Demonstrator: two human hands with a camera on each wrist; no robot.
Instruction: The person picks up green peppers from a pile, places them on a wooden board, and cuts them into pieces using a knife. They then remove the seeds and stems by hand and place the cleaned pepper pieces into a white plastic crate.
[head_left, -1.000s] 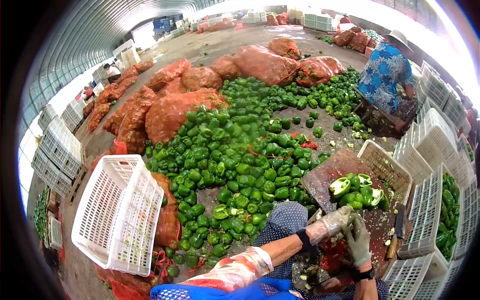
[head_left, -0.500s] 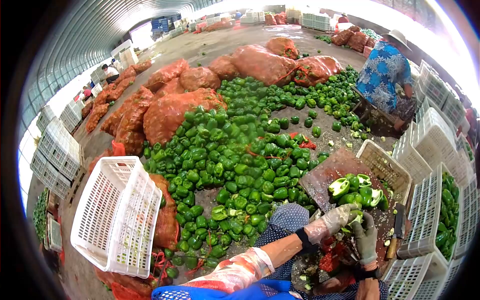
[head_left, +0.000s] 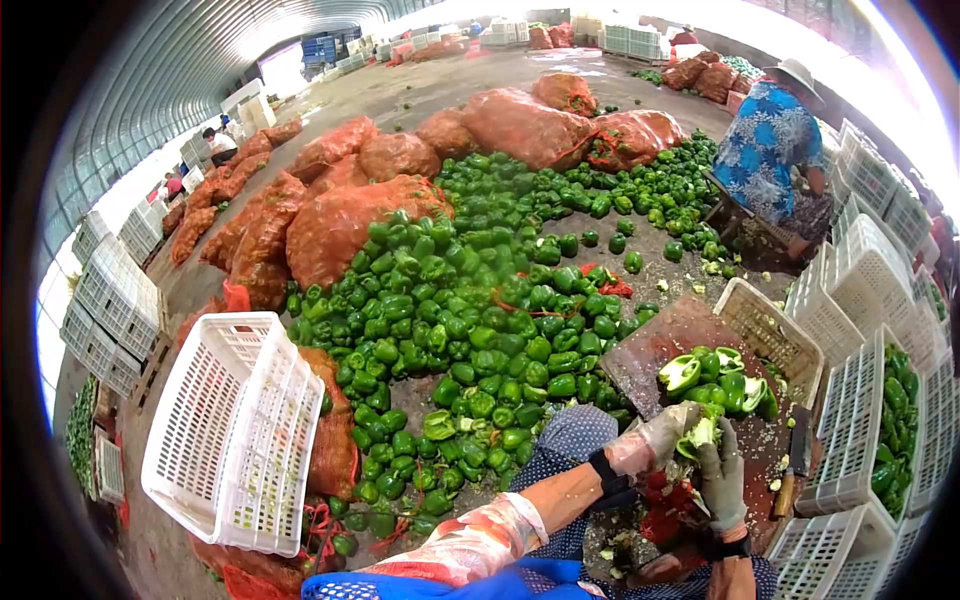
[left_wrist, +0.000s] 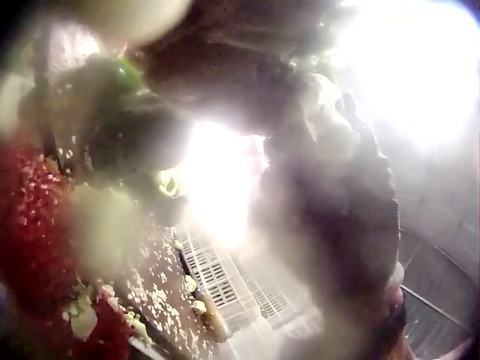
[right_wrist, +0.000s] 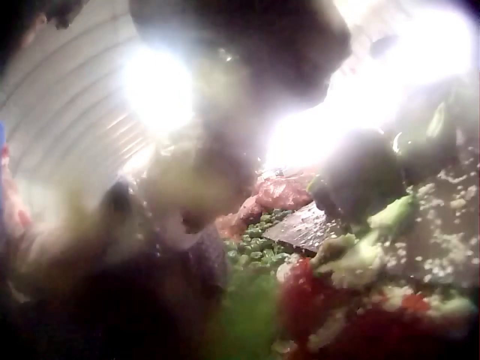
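Observation:
In the head view both hands wear thin pale gloves and meet over the near end of a dark board (head_left: 640, 360). A cut green pepper (head_left: 703, 432) shows between them, its pale inside facing up. The left hand (head_left: 658, 441) grips it from the left. On its right side the right hand (head_left: 721, 478) holds it with raised fingers. Several halved green peppers (head_left: 712, 380) lie on the board just beyond the hands. Both wrist views are blurred and glaring, with the held pepper hardly readable in them.
A knife (head_left: 799, 440) with a wooden handle lies right of the hands. A big heap of green peppers (head_left: 470, 330) covers the floor ahead. White crates stand at left (head_left: 235, 430) and right (head_left: 845, 430). Red mesh sacks (head_left: 360, 225) lie behind; a seated person (head_left: 770, 150) works at back right.
The hands have turned and moved slightly apart, so the pepper's pale inside now shows between them. The halved peppers on the board stay put.

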